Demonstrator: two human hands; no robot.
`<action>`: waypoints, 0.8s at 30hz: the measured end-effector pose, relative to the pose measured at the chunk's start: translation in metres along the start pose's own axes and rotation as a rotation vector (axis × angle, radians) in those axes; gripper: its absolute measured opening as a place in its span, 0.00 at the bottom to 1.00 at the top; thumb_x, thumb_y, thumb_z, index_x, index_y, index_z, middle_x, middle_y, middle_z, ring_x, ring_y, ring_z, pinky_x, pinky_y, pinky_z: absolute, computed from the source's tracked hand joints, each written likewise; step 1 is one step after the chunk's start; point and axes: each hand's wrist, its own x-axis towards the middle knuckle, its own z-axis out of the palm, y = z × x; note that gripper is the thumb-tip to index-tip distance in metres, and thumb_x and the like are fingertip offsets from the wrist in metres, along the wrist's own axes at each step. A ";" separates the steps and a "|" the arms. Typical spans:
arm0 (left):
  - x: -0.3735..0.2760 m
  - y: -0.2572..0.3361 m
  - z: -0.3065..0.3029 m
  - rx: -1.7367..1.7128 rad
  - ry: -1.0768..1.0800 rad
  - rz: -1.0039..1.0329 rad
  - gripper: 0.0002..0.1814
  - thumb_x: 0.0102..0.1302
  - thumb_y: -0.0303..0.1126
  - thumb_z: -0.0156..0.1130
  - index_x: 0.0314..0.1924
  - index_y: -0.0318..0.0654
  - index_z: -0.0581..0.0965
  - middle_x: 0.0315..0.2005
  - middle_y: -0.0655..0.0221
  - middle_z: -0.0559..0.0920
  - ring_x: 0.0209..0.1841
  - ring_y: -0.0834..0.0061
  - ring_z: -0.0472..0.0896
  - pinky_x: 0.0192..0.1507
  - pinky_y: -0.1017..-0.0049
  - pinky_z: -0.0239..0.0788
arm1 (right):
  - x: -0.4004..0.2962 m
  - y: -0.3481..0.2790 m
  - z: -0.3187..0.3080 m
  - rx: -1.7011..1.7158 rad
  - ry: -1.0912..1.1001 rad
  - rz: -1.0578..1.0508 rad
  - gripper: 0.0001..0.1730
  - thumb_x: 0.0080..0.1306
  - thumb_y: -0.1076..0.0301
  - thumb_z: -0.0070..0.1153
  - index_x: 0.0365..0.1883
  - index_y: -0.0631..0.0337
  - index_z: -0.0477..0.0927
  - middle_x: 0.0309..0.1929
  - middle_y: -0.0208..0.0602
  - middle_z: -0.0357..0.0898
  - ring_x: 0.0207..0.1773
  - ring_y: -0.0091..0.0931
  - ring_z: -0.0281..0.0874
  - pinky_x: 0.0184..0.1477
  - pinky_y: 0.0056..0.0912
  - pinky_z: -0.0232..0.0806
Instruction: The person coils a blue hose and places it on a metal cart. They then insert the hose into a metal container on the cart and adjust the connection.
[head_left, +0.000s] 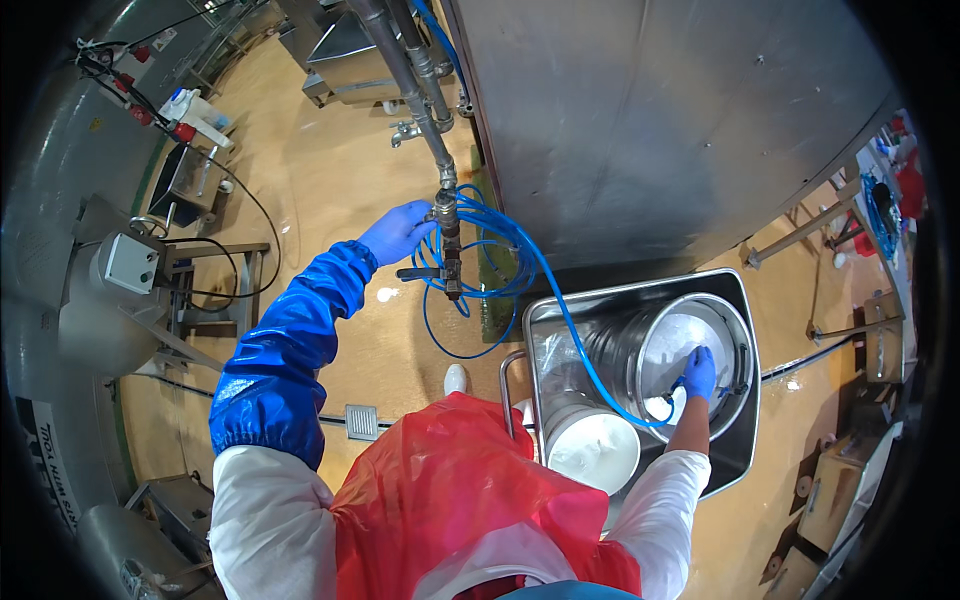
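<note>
My left hand (395, 234), in a blue glove, is at the valve (445, 213) on a vertical steel pipe, its fingertips against the fitting. A lower valve with a dark lever (420, 274) sits just below. My right hand (700, 373), also gloved, grips the end fitting of a blue hose (566, 315) over the round top of a steel drum (643, 341). The fitting is partly hidden by the fingers. The drum stands in a wheeled steel tub (551, 349), beside a white bucket (592, 450). Coils of hose hang around the pipe.
A large steel cabinet wall (660, 127) rises ahead on the right. A tap (405, 133) juts from the pipe. A floor drain (361, 422) lies at left. Steel bins (356, 71) and machinery with hanging cables (131, 262) stand farther off, and a steel table frame (810, 217) at right.
</note>
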 end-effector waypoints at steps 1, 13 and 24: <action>0.001 -0.002 0.000 -0.001 0.001 0.028 0.09 0.70 0.31 0.57 0.47 0.34 0.75 0.39 0.52 0.79 0.43 0.49 0.78 0.47 0.61 0.72 | -0.006 0.006 -0.001 0.007 0.025 -0.030 0.23 0.71 0.62 0.48 0.60 0.67 0.76 0.63 0.61 0.72 0.66 0.49 0.70 0.68 0.45 0.63; 0.025 -0.046 -0.011 0.253 0.067 0.396 0.11 0.63 0.28 0.57 0.46 0.39 0.76 0.40 0.61 0.78 0.50 0.58 0.76 0.50 0.63 0.74 | -0.236 -0.064 -0.079 0.183 0.286 0.113 0.18 0.72 0.65 0.50 0.52 0.68 0.81 0.52 0.53 0.82 0.57 0.42 0.80 0.61 0.39 0.69; 0.066 -0.062 -0.051 0.614 0.274 0.980 0.16 0.59 0.32 0.56 0.49 0.44 0.75 0.44 0.69 0.78 0.56 0.65 0.75 0.56 0.66 0.70 | -0.592 -0.157 0.082 0.232 0.438 0.891 0.18 0.69 0.62 0.54 0.44 0.69 0.85 0.34 0.49 0.86 0.38 0.31 0.84 0.43 0.34 0.73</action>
